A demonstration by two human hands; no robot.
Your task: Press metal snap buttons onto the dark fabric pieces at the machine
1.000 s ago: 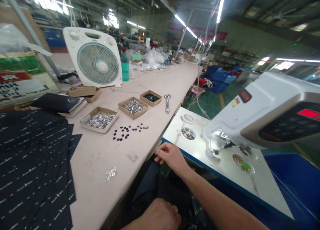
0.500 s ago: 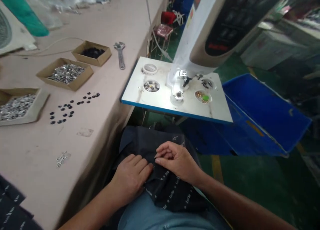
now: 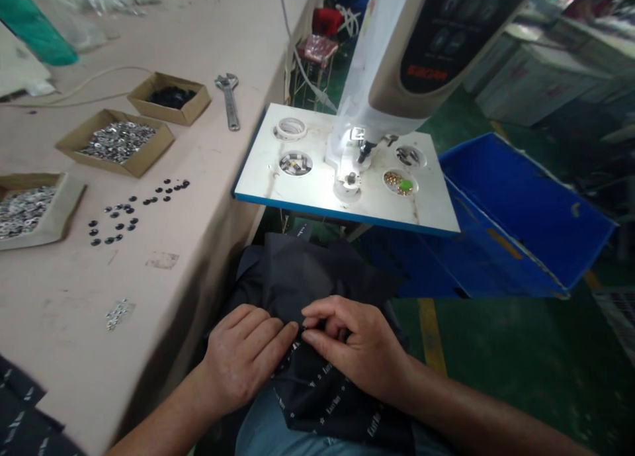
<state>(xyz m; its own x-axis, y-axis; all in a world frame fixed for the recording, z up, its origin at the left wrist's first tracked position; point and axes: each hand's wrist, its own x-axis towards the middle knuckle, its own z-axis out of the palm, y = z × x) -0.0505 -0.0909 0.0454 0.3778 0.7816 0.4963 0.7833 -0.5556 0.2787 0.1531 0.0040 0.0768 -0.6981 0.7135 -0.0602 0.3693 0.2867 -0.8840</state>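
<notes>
A dark cloth with white printed lettering [image 3: 327, 400] lies bunched over my lap, its plain side folded up toward the machine. My left hand [image 3: 248, 353] presses and grips the cloth, thumb and fingers closed on a fold. Close beside it, my right hand [image 3: 354, 347] makes a pinch at the same fold. A tiny dark spot shows at the right fingertips; whether it is a small part or the cloth itself, I cannot make out.
Ahead stands a machine [image 3: 391, 92] with a white work plate [image 3: 312, 194] and cups of small parts. On the left table are a wrench [image 3: 229, 105], cardboard trays [image 3: 139, 168] of metal parts and dark round caps [image 3: 119, 227]. A blue bin [image 3: 536, 204] stands right.
My hands have come closer together at the fold, the right one moving slightly down and left. More of the cloth's plain side stands up in front. The view has shifted a little.
</notes>
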